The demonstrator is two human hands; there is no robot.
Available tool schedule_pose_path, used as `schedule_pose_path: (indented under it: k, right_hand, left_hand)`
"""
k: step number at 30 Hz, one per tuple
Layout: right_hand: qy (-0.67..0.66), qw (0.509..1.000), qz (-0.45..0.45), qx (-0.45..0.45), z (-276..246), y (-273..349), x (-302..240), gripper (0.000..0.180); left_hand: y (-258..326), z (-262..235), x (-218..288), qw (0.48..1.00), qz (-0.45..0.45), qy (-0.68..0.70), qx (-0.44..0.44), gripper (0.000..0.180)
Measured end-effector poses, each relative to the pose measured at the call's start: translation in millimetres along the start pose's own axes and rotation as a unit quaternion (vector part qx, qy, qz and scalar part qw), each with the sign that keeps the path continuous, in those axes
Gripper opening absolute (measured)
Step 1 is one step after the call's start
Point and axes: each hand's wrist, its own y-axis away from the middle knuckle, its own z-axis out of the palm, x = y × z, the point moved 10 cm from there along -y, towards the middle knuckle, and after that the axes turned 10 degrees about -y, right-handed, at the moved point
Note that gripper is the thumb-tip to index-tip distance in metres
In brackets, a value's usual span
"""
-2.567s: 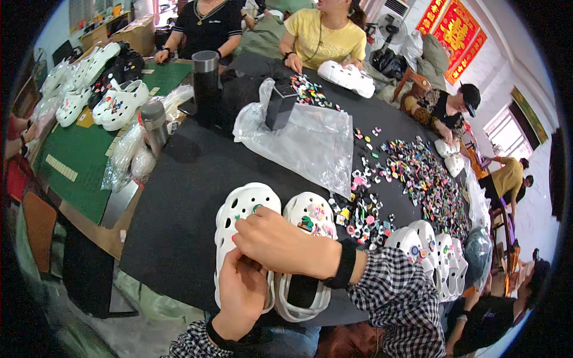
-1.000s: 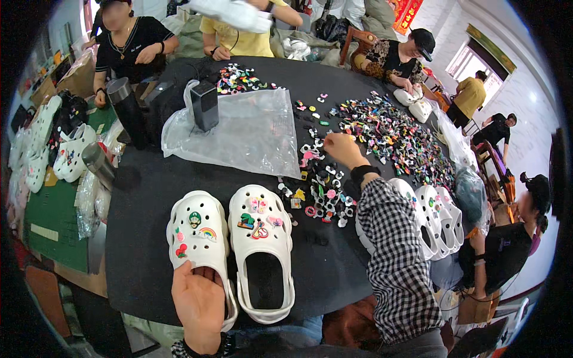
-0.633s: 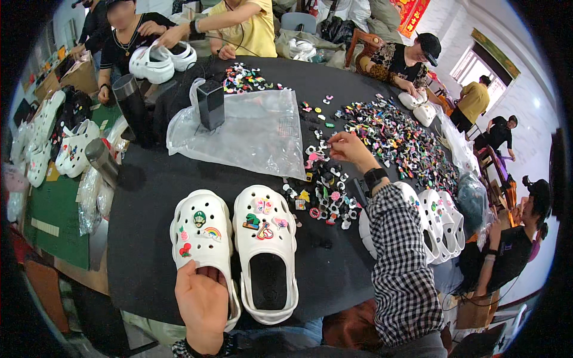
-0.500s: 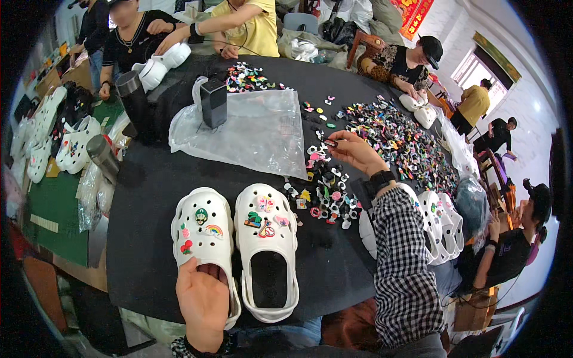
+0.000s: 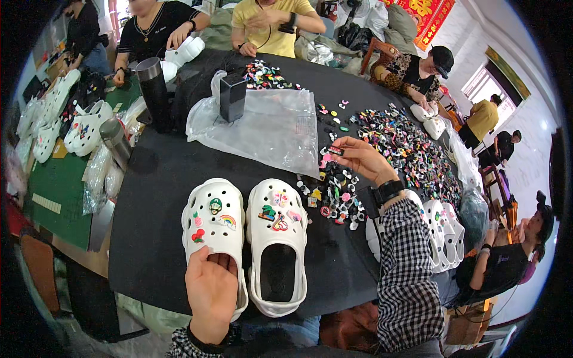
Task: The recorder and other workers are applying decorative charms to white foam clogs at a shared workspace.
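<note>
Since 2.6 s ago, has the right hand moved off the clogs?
Yes. The right hand has gone from the white clogs out to the charm pile, near the clear plastic bag, pinching a small charm. The left hand rests on the left clog.

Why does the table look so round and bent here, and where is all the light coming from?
In the head view the fisheye lens bows the black table toward a dark circular rim; the middle stays sharp, with the white clogs and the right hand crisp. Daylight enters by the window at upper right, slightly washed out; shadows are soft.
</note>
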Motion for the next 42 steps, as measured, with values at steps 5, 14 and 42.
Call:
schedule_pose_path:
  k: [5, 14, 42]
  right_hand:
    - [-0.006, 1.0, 0.018, 0.007, 4, 3, 0, 0.024]
    - [0.245, 0.964, 0.023, 0.103, -32, 10, -8, 0.021]
    - [0.263, 0.95, 0.144, 0.088, -63, 46, 11, 0.022]
  left_hand:
    - [-2, 0, 0, 1.0, 0.005, -0.002, -0.008, 0.037]
    - [-3, -7, -2, 1.0, -0.005, -0.007, 0.003, 0.035]
    - [15, 2, 4, 0.999, -0.029, -0.02, -0.006, 0.035]
